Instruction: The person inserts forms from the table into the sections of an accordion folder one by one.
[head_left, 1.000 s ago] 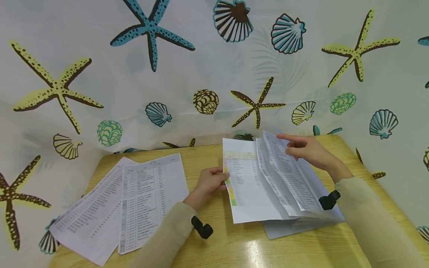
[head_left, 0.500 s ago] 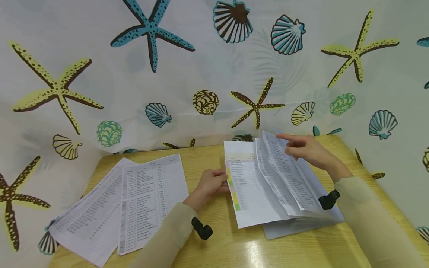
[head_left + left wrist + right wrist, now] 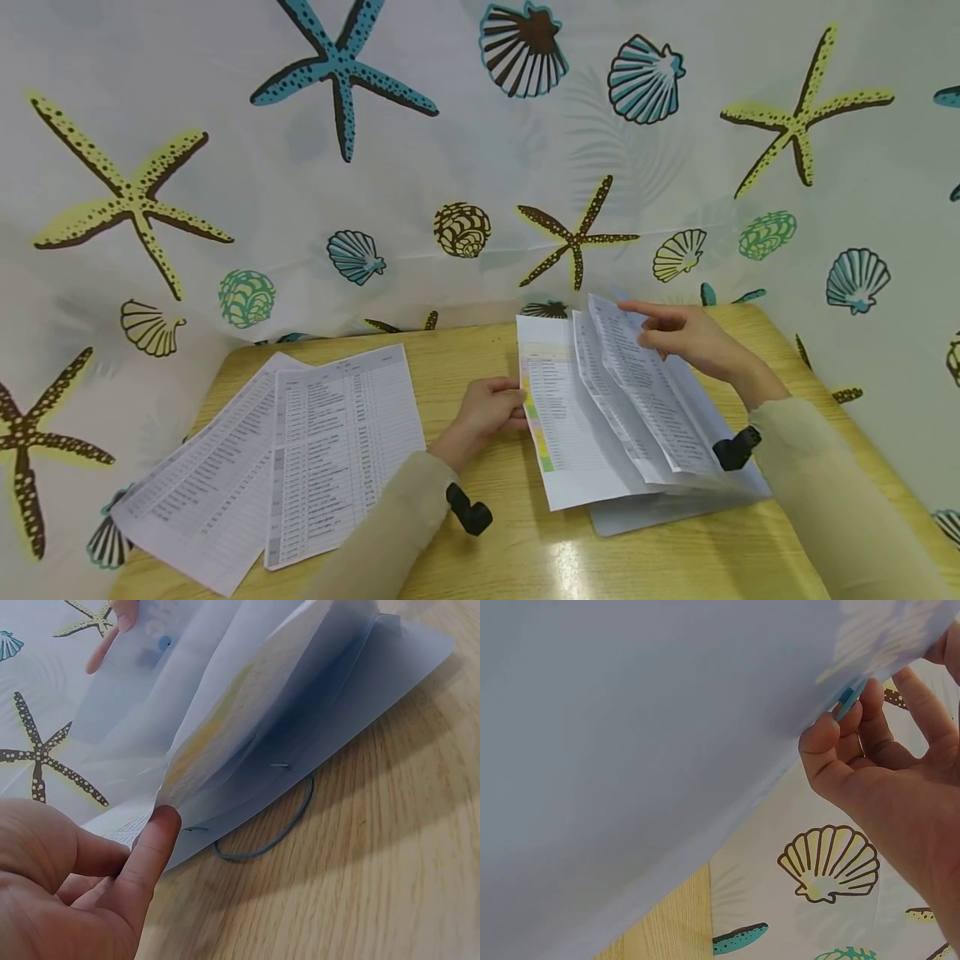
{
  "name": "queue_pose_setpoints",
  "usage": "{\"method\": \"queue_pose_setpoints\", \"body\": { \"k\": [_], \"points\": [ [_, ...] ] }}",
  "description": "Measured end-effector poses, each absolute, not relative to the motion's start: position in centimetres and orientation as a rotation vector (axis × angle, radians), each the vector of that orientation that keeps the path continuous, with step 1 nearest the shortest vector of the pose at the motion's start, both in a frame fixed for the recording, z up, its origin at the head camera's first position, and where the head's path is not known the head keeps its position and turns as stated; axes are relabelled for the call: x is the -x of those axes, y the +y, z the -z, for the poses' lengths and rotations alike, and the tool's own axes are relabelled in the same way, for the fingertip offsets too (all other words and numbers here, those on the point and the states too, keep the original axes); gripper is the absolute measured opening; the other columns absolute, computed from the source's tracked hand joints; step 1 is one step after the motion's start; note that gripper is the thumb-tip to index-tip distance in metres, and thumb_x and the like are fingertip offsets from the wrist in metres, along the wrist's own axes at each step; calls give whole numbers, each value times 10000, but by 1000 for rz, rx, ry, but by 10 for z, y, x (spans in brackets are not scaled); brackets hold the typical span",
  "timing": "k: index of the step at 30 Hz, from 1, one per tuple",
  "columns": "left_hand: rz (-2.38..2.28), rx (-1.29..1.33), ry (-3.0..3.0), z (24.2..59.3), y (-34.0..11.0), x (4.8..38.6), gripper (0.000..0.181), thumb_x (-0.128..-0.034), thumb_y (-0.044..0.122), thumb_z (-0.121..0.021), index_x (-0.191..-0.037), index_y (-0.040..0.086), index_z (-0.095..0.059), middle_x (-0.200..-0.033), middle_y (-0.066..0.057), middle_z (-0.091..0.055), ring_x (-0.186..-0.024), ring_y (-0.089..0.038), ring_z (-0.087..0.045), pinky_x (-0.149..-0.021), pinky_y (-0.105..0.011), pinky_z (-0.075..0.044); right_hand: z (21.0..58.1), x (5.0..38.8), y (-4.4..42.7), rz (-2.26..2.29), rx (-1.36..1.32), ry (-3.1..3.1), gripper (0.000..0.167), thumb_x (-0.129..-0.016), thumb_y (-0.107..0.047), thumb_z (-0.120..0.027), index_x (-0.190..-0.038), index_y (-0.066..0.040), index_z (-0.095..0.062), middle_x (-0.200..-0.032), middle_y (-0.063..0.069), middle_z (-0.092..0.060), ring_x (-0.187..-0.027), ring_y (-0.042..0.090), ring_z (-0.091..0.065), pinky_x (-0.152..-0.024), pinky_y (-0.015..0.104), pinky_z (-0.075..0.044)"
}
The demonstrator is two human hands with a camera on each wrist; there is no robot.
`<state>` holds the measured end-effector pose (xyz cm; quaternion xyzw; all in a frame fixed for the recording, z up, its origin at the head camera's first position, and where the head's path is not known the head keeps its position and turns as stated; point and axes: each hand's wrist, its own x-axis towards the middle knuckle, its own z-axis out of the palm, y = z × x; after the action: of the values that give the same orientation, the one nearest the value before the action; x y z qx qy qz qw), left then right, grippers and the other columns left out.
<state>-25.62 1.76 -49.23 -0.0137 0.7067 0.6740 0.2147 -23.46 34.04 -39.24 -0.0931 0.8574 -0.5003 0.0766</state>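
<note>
Head view shows the left hand (image 3: 487,408) with thumb and fingers closed in a pinch on the left edge of a white printed paper sheet with yellow and green side bands (image 3: 581,446). Its right hand (image 3: 690,337) grips the lifted far side of a translucent blue-grey plastic folder (image 3: 652,510), index finger extended, other fingers curled beside a small round blue button (image 3: 849,697). More white printed list pages (image 3: 648,383) fan between the hands; loose white printed papers (image 3: 337,454) lie left of the left hand. Beyond its fingertips, a thin blue-green cord loop (image 3: 244,859) rests at the folder's edge.
</note>
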Motion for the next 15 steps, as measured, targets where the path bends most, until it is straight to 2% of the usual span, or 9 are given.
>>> {"method": "queue_pose_setpoints", "body": {
  "k": [6,15],
  "points": [
    [-1872,53,1944,492,24,254,376,-1047,44,-604,-1410,-55,-610,-1202,-250,-741,-864,-202,-778,-822,-365,-662,393,235,340,1497,288,2579,564,-1030,-179,-659,-1574,-156,-512,-1006,69,-595,-805,166,-545,-707,297,-526],
    [-1913,46,1877,490,34,252,381,-1045,19,-594,-1412,-84,-590,-1205,-276,-733,-899,-255,-791,-818,-387,-664,394,236,338,1509,288,2566,566,-1031,-176,-659,-1576,-158,-509,-1046,81,-602,-805,167,-545,-696,266,-523]
  ]
}}
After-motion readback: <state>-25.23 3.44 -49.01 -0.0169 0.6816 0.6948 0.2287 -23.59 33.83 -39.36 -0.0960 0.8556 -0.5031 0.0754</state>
